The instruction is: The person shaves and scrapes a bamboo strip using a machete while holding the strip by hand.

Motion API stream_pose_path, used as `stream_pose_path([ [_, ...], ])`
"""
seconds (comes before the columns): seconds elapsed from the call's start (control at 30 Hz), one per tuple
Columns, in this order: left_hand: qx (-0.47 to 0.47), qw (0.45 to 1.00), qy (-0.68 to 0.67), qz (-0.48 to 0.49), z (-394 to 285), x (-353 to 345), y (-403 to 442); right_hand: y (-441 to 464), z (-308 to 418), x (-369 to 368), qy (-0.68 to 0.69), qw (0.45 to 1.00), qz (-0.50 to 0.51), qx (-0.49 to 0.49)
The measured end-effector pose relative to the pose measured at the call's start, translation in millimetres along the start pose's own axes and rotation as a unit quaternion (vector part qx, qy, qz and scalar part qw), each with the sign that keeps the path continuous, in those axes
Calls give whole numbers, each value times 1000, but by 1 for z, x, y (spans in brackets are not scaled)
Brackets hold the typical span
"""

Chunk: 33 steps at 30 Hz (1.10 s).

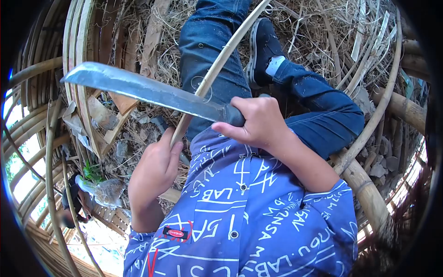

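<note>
With twelve o'clock taken as the top of the head view, a big knife is held by its dark handle in the right hand, which is seen near the middle, at about two o'clock. The fingers are closed tight around the handle. The blade is pointed between nine and ten o'clock from that hand.

A long, thin wood strip is gripped near its low end by the left hand, at eight o'clock. From there the strip is pointed up to one o'clock. It is crossed by the knife, with the blade on top. Whether the two are touching cannot be told.

The blue shirt, covered in white writing, is seen at six o'clock. Dark blue jeans are worn, with one knee bent out to the three o'clock side. A dark shoe is seen at one o'clock. Dry curly shavings are spread beyond it. More strips are seen at ten o'clock, and a small green plant nearer nine. A thick pole is seen at four o'clock.
</note>
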<state>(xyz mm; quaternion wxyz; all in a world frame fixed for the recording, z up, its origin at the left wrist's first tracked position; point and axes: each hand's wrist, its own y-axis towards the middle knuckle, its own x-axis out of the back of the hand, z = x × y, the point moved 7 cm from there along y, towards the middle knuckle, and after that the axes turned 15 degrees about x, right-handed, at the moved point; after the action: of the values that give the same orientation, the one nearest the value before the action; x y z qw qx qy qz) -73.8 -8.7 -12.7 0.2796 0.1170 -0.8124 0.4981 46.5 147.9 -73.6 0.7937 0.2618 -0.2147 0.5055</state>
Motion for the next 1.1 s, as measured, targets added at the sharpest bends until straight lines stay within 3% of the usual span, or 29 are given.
stream_pose_path([
  [0.23,25,1000,3,1,6,-3,0,10,-14,12,-111,993,12,48],
  [0.3,30,999,-23,29,8,-3,1,9,-35,22,-160,987,2,0],
  [0.4,12,997,-71,37,-1,-6,-2,0,-107,53,-136,972,-1,-192],
  [0.53,11,997,-62,44,0,-10,-2,-7,-151,89,-150,955,-18,-255],
  [0.67,1,998,-54,34,-2,-6,-1,-7,-142,77,-136,958,-29,-249],
  [0.73,6,998,-50,35,-2,-4,0,-4,-112,62,-51,977,-94,-182],
  [0.87,14,998,-41,46,2,-3,3,7,-31,24,-39,996,14,-78],
  [0.97,5,996,-70,60,1,-4,3,8,14,-1,-48,997,29,57],
  [1.1,21,992,-102,72,11,-7,4,14,-4,7,-104,993,36,43],
])
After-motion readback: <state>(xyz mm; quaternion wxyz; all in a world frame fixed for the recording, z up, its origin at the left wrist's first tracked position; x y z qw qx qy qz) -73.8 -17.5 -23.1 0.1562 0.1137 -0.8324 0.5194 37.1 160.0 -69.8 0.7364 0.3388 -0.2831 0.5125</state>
